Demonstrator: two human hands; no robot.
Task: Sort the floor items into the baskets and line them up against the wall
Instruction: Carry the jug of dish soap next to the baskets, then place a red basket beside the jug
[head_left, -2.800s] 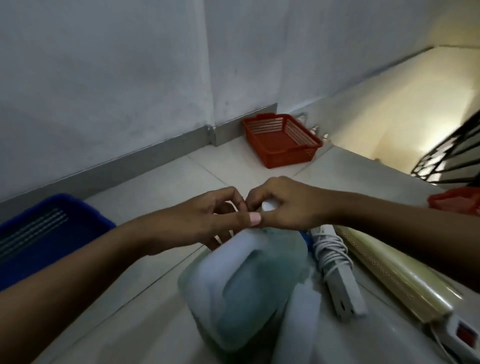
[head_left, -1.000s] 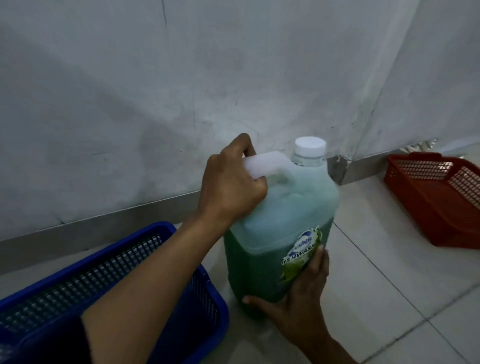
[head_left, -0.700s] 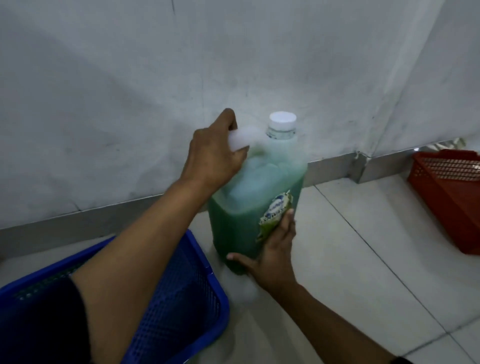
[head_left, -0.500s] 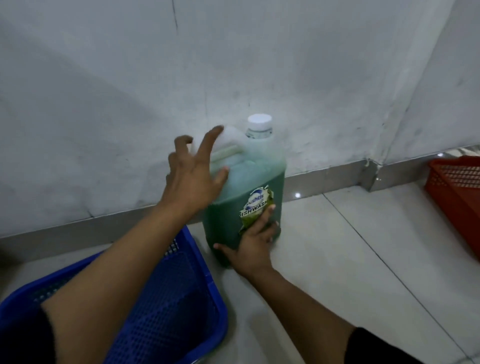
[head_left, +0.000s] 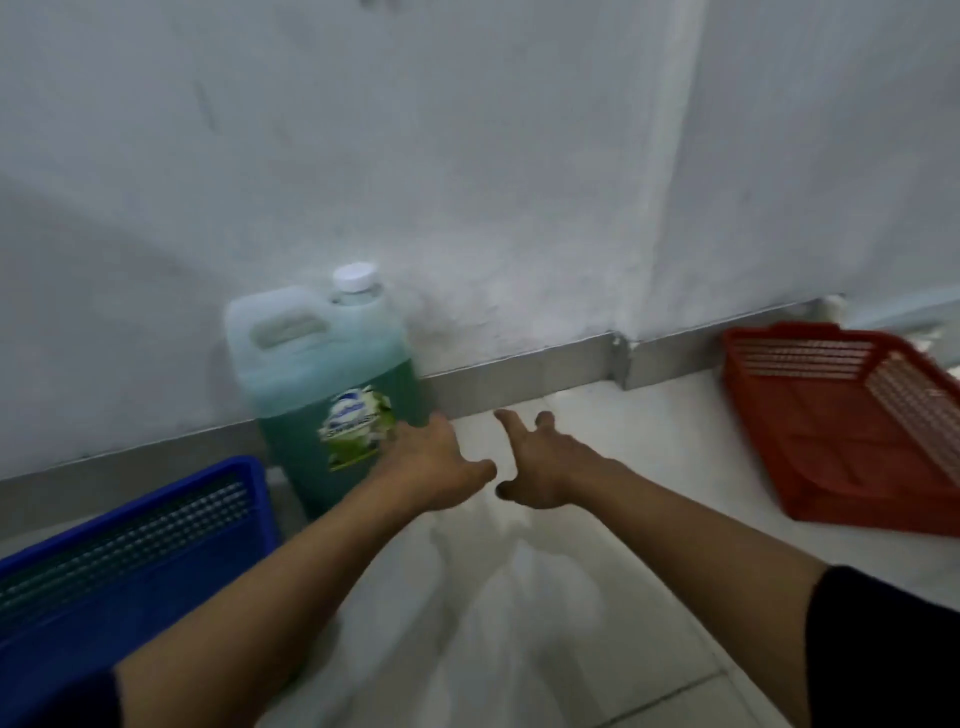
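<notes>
Head view: jug (head_left: 322, 395) stands upright on the floor (head_left: 519, 597) at about 10 o'clock from frame centre, back side against the wall (head_left: 415, 156) and its metal skirting (head_left: 519, 371). White cap (head_left: 355, 276) on, handle (head_left: 288, 330) facing the camera side, green liquid filling roughly the lower two thirds, label (head_left: 356, 423) facing front-right. Nothing grips it.

Left hand (head_left: 434, 470) is at 6 o'clock from the jug's label, just beside the jug's lower right corner, fingers loosely spread, holding nothing. Can't tell if fingertips touch the jug; motion blur there. Right hand (head_left: 543, 470) sits just beside the left one at its 3 o'clock, palm down above the floor, fingers spread apart, empty. Thumbs of both hands nearly meet; small gap between them. Both forearms come in from the bottom edge, dark sleeve (head_left: 883, 649) on the right arm at 4 o'clock.

Blue basket (head_left: 130, 545) is at 8 o'clock, on the floor, its near corner just beside the jug's base; contents not visible from this angle. Red basket (head_left: 841, 426) is at 3 o'clock, on the floor near the skirting, well apart from the jug, looks tilted toward the camera, interior shows no items. Wall corner (head_left: 670, 208) runs vertically at 1 o'clock, between jug and red basket.

Frame is blurry overall.
</notes>
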